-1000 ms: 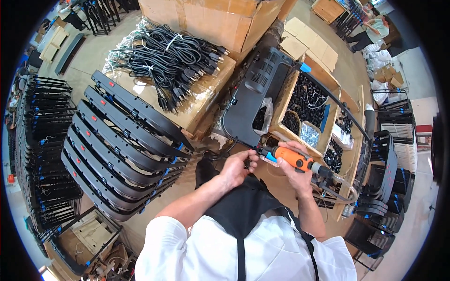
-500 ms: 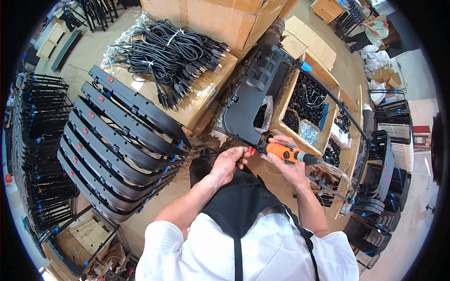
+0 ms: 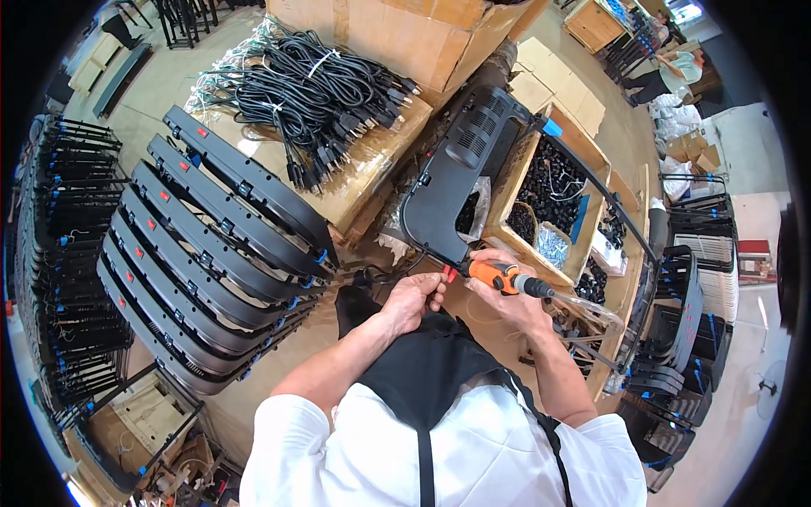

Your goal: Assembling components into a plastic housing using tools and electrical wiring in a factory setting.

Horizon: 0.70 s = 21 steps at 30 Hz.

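Note:
My right hand (image 3: 517, 306) wraps round an orange power screwdriver (image 3: 492, 275) with a dark rear end and a clear hose trailing from it. The tool's front end points left, close to the near end of a black plastic housing (image 3: 439, 207) with vent slots. My left hand (image 3: 412, 304) is closed in a pinch at a small red piece (image 3: 451, 273) below that housing end, between the hand and the tool. My fingers hide part of the red piece and the exact contact with the tool's tip.
Curved black frames (image 3: 245, 232) with red switches stand in a row at left. Bundled black power cords (image 3: 312, 89) lie on a carton (image 3: 376, 165). At right, a wooden bin (image 3: 583, 135) holds small black parts and screws. Another person (image 3: 676, 72) is at the far right.
My right hand and the screwdriver have shifted slightly left, nearer the red piece. The left hand keeps its pinch almost in place. The whole view has turned a little.

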Available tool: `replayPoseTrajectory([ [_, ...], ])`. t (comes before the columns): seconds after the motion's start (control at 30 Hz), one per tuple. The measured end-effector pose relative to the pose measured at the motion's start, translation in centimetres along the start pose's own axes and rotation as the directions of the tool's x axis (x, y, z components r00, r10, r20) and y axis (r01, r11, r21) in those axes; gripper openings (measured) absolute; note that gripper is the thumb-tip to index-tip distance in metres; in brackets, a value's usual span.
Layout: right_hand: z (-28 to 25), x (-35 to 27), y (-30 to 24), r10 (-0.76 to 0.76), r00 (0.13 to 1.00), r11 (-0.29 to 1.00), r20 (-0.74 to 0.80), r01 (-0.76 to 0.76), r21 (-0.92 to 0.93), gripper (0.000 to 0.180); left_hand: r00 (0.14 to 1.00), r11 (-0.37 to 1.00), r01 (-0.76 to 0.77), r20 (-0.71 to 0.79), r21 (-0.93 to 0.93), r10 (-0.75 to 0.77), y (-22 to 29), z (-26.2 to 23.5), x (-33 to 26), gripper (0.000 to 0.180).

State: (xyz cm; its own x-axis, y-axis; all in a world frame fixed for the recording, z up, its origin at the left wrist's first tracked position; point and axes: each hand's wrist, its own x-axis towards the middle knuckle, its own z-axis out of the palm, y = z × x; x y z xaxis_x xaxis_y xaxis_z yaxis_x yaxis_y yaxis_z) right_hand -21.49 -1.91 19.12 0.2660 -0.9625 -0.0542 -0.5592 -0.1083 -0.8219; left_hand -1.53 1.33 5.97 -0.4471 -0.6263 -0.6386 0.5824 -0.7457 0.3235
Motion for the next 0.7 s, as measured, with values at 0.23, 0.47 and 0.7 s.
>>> replayPoseTrajectory([
  [0.23,0.2,-0.2,0.1,0.087,0.996,0.995,0.034,-0.088,0.038,0.044,0.997,0.998,0.062,-0.053,-0.007,-0.062,-0.1,0.4,0.3,0.025],
  [0.47,0.4,-1.7,-1.0,0.062,0.998,0.94,-0.018,-0.052,0.338,0.054,0.999,0.986,0.006,-0.031,-0.169,-0.012,0.5,1.1,0.9,0.027],
  [0.7,0.8,-1.5,-0.7,-0.023,0.999,0.941,-0.049,0.038,0.338,0.056,0.999,0.936,0.02,0.03,-0.35,-0.01,1.6,1.5,1.4,0.026],
])
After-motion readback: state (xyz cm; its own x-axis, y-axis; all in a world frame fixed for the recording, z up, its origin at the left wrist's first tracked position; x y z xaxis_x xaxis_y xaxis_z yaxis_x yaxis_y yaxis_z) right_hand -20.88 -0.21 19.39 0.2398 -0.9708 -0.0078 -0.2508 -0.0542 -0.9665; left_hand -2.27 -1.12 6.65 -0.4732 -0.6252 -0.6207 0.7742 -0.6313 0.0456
